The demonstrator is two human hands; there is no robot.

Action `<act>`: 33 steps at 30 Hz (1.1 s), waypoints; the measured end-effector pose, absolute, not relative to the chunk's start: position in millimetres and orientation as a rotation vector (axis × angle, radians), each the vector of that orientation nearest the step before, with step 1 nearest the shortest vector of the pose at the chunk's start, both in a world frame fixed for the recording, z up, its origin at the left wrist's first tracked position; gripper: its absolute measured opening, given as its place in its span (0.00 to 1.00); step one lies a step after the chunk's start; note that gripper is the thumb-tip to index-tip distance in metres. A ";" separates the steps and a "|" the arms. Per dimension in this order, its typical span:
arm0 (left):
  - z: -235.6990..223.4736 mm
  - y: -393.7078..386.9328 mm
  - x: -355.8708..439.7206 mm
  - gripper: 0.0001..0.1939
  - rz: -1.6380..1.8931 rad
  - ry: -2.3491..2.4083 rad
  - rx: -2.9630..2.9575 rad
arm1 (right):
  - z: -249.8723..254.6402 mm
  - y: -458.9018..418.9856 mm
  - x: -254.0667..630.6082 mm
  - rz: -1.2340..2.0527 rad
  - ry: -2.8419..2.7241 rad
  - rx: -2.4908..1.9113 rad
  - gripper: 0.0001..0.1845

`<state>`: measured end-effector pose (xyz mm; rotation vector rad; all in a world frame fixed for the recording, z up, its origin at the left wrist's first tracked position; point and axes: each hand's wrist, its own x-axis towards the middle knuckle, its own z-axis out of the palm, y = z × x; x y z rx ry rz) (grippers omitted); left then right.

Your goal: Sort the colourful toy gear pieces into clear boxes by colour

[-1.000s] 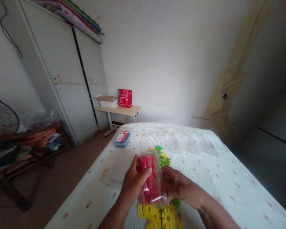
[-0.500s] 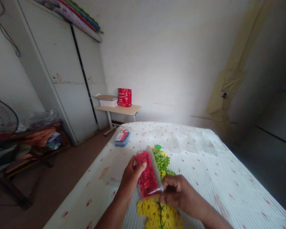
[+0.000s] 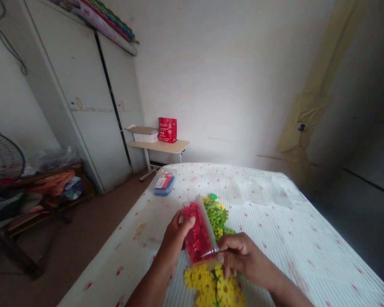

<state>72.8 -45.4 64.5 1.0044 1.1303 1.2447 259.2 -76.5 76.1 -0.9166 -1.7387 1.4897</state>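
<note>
A clear plastic box (image 3: 197, 232) full of red plastic pieces is tilted above the table. My left hand (image 3: 176, 236) grips its left side, the thumb lying over the front. At the lower right corner of the box, my right hand (image 3: 237, 253) pinches the rim with thumb and forefinger. Green interlocking pieces (image 3: 216, 215) lie piled behind the box. Below it, yellow flower-shaped discs (image 3: 222, 288) are spread in a heap on the cloth.
A lidded box with blue pieces (image 3: 164, 182) stands at the table's far left. Clear empty plastic containers (image 3: 264, 189) sit at the far right. The tablecloth (image 3: 121, 243) is white with red spots. Beyond, a small table (image 3: 176, 147) carries a red bag (image 3: 167, 130).
My right hand's fingers have shifted slightly at the box's lower corner. The box and my left hand stay nearly where they were.
</note>
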 end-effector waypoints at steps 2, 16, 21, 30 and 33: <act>65.7 -47.0 73.2 0.20 1.263 1.139 1.002 | 77.1 -80.5 257.9 1.438 -1.751 -0.946 0.17; 67.6 -51.9 76.8 0.19 1.237 1.195 0.975 | 64.2 -92.1 258.1 1.159 -1.758 -0.996 0.11; 63.5 -50.4 73.1 0.19 1.189 1.077 0.899 | 62.7 -91.7 261.6 1.204 -1.643 -0.940 0.11; 64.3 -49.7 75.0 0.18 1.183 1.078 0.822 | 68.3 -86.3 260.9 1.011 -1.624 -1.141 0.09; 68.3 -50.2 77.1 0.20 1.203 1.145 0.898 | 66.7 -89.3 255.0 0.734 -1.665 -1.314 0.03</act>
